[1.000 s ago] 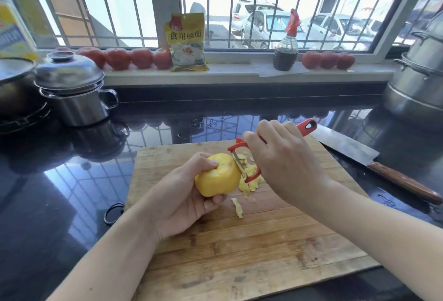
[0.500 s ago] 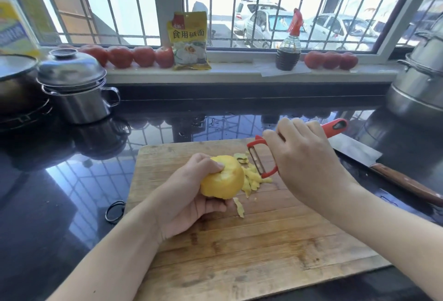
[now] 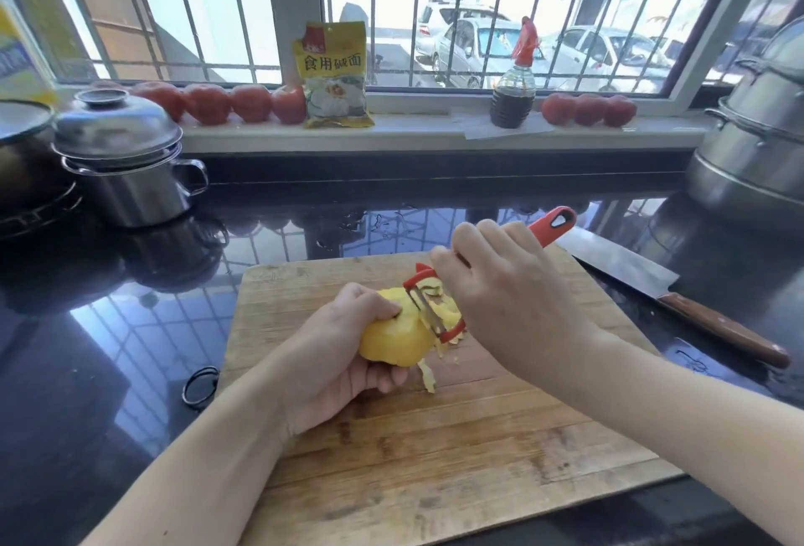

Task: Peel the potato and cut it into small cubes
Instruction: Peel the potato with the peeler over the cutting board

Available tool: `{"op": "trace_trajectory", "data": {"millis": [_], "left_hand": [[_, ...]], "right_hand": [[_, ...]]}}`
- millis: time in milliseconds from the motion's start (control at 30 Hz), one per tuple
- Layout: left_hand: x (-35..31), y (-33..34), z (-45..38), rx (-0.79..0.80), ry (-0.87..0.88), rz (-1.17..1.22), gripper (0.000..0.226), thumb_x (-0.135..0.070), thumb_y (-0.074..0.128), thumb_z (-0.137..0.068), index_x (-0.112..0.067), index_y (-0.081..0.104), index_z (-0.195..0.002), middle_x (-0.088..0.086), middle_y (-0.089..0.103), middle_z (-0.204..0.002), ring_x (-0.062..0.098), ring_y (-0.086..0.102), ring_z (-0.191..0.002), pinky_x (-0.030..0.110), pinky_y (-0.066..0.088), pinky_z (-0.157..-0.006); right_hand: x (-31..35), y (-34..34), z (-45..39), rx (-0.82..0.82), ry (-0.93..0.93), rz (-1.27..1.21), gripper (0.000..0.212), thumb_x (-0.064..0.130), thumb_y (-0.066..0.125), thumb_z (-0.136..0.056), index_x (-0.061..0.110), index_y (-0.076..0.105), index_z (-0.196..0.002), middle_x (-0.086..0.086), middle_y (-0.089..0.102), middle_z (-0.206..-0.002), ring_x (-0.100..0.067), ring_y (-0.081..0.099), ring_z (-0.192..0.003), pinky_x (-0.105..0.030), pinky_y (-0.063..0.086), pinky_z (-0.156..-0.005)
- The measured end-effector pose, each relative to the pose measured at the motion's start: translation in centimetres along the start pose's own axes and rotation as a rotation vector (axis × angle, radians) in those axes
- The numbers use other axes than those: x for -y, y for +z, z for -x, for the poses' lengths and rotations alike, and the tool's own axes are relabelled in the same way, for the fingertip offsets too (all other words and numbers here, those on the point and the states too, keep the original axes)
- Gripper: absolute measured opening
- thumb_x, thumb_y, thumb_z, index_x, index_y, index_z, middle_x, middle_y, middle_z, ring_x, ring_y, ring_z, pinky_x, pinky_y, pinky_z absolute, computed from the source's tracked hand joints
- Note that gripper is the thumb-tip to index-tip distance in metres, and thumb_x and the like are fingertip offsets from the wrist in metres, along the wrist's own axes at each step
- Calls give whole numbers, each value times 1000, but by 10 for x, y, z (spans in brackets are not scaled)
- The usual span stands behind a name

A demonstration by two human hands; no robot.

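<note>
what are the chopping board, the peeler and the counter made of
Chopping board: wood, seemingly unvarnished, with visible grain and dark stains.
Peeler: glossy red handle and frame, probably plastic; its thin grey blade looks like metal.
Counter: dark, polished, mirror-like, reflecting the window bars; likely stone, though the look leaves it open.

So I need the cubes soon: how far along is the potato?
Mostly peeled: the potato shows yellow flesh, with peelings on the board. The left hand holds it; the right hand works the peeler. No cutting yet; the knife lies aside.
</note>
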State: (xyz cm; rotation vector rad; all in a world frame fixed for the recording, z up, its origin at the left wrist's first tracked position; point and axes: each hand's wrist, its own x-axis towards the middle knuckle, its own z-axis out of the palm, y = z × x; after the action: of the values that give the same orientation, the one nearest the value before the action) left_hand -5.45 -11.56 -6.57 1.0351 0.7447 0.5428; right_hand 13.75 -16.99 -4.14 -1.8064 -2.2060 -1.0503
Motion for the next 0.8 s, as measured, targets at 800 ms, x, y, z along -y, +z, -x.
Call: {"op": "trace_trajectory", "data": {"millis": [800], "left_hand": [[-1, 3, 1, 3, -50, 178, 42, -25, 39, -107, 7, 64, -119, 31, 72, -104, 39, 70, -85, 40, 60, -61]], "right_hand": [[25, -16, 6, -18, -9, -63, 49, -4, 11, -88, 6, 58, -97, -9, 48, -84, -28, 43, -73, -42, 35, -67]]}}
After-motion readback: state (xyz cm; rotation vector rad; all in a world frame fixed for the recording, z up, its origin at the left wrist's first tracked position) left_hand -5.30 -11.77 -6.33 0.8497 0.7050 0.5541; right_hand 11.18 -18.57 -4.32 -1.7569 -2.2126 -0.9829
